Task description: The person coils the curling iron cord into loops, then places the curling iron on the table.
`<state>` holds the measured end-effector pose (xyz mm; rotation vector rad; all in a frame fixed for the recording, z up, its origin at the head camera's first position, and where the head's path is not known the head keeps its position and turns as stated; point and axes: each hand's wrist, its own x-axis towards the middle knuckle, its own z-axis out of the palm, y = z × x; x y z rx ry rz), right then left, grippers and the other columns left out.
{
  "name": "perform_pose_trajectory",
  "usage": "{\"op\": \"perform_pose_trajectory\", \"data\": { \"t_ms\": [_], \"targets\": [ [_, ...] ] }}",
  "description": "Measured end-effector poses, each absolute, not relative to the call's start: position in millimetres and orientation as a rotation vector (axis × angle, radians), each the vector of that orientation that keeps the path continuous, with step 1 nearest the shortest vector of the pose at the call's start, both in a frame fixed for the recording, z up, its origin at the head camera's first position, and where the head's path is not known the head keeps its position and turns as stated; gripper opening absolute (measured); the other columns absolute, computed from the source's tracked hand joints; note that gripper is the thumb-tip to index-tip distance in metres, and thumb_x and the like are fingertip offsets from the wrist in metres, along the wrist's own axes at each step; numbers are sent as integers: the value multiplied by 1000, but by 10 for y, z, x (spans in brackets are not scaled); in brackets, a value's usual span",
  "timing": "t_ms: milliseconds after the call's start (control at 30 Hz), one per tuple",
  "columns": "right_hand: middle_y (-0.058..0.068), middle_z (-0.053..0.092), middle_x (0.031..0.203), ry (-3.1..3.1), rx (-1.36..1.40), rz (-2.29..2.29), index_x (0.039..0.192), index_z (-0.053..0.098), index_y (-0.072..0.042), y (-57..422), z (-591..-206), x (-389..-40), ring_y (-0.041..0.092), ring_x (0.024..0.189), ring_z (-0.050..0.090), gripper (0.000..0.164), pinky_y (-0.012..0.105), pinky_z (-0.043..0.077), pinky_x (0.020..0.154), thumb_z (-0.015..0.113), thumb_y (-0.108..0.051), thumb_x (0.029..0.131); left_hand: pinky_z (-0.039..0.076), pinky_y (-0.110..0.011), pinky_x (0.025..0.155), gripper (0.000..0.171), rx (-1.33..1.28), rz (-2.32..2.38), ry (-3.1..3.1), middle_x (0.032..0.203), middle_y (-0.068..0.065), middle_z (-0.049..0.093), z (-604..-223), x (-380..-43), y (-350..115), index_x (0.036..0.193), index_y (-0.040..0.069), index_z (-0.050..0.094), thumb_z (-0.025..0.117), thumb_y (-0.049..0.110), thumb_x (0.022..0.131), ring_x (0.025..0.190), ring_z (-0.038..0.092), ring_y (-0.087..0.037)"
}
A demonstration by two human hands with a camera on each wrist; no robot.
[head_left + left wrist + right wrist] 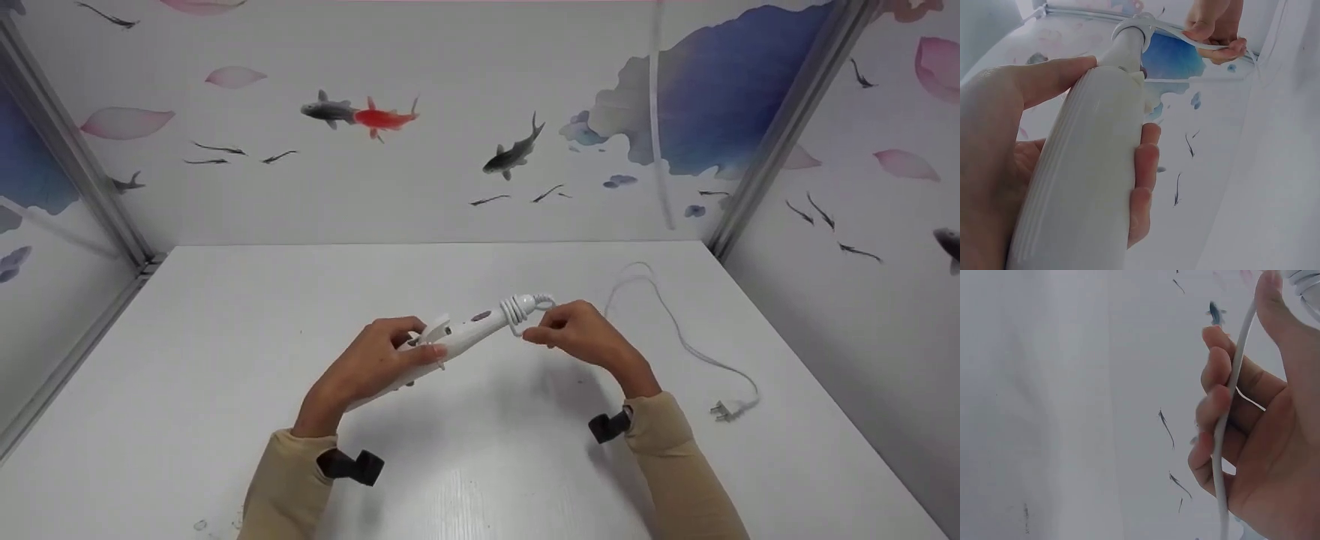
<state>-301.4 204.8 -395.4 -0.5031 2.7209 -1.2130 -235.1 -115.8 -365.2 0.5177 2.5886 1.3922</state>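
My left hand (375, 361) grips a white hair curling iron (472, 332), raised above the table and tilted with its cord end up to the right. In the left wrist view its thick, ribbed body (1081, 169) fills the palm, thumb on one side and fingers round the other. Several turns of white power cord (514, 309) are wound round the handle's end. Close beside these turns, my right hand (581, 335) holds the cord. The right wrist view shows the cord (1220, 450) running across its curled fingers, with the thumb near the wound end.
From the right hand, the loose cord loops back over the white table (225, 300) and ends at a two-pin plug (729, 409) on the right. Panels printed with fish and petals (420, 202) stand behind and at both sides. Each wrist carries a small black camera mount (352, 466).
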Motion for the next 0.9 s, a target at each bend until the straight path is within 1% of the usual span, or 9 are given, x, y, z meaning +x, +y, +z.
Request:
{"op": "perform_pose_trajectory", "data": {
  "t_ms": [67, 167, 233, 267, 333, 467, 533, 700, 900],
  "targets": [
    [4, 65, 79, 2738, -475, -1237, 86, 75, -12, 2052, -3968, -3022, 16, 71, 50, 23, 29, 41, 65, 74, -35, 90, 50, -31, 65, 35, 526, 1369, 2577, 101, -11, 68, -3666, -2344, -1137, 114, 14, 68, 67, 42, 92, 78, 62, -21],
    [6, 71, 89, 2781, -522, -1266, 93, 76, -8, 2049, -3957, -3020, 17, 78, 55, 12, 31, 45, 71, 74, -20, 91, 51, -31, 64, 34, 563, 1336, 2569, 101, -10, 69, -3685, -2336, -1106, 114, 16, 68, 67, 43, 93, 79, 62, -21],
    [8, 73, 91, 2801, -567, -1296, 95, 76, -6, 2050, -3941, -3013, 16, 80, 56, 7, 31, 46, 73, 73, -11, 90, 51, -32, 64, 32, 590, 1307, 2566, 102, -9, 68, -3696, -2332, -1088, 113, 17, 68, 67, 42, 93, 80, 62, -20],
    [8, 73, 91, 2801, -577, -1320, 94, 76, -6, 2050, -3932, -3008, 15, 80, 57, 7, 30, 47, 73, 73, -10, 90, 50, -32, 64, 31, 603, 1294, 2564, 102, -8, 68, -3702, -2330, -1080, 112, 18, 68, 66, 42, 93, 80, 62, -20],
    [8, 74, 93, 2773, -578, -1393, 95, 77, -6, 2050, -3916, -3004, 13, 80, 60, 9, 28, 50, 72, 75, -11, 88, 51, -32, 63, 28, 628, 1272, 2553, 102, -7, 67, -3711, -2326, -1067, 110, 19, 69, 66, 41, 93, 79, 62, -20],
    [6, 74, 89, 2680, -537, -1516, 95, 77, -6, 2047, -3898, -3004, 11, 75, 63, 19, 25, 51, 66, 80, -23, 86, 51, -32, 63, 26, 659, 1229, 2538, 98, -5, 68, -3720, -2318, -1052, 106, 20, 70, 67, 41, 92, 75, 62, -18],
    [6, 75, 90, 2653, -536, -1530, 96, 76, -6, 2042, -3898, -3007, 10, 78, 67, 21, 26, 53, 69, 80, -24, 85, 51, -32, 63, 25, 673, 1202, 2541, 96, -4, 68, -3722, -2315, -1043, 104, 20, 70, 67, 42, 92, 73, 62, -17],
    [6, 74, 94, 2631, -572, -1491, 95, 75, -7, 2000, -3900, -2988, 13, 87, 71, 19, 34, 57, 82, 80, -23, 85, 50, -31, 63, 27, 686, 1094, 2594, 93, -2, 68, -3771, -2324, -1003, 101, 18, 71, 68, 43, 91, 71, 61, -15],
    [4, 72, 91, 2669, -613, -1417, 91, 74, -11, 1951, -3838, -2932, 15, 81, 66, 16, 31, 54, 76, 80, -24, 85, 45, -30, 63, 34, 606, 976, 2690, 95, -2, 68, -3827, -2342, -915, 108, 15, 70, 68, 45, 91, 72, 58, -15]
  ]
}}
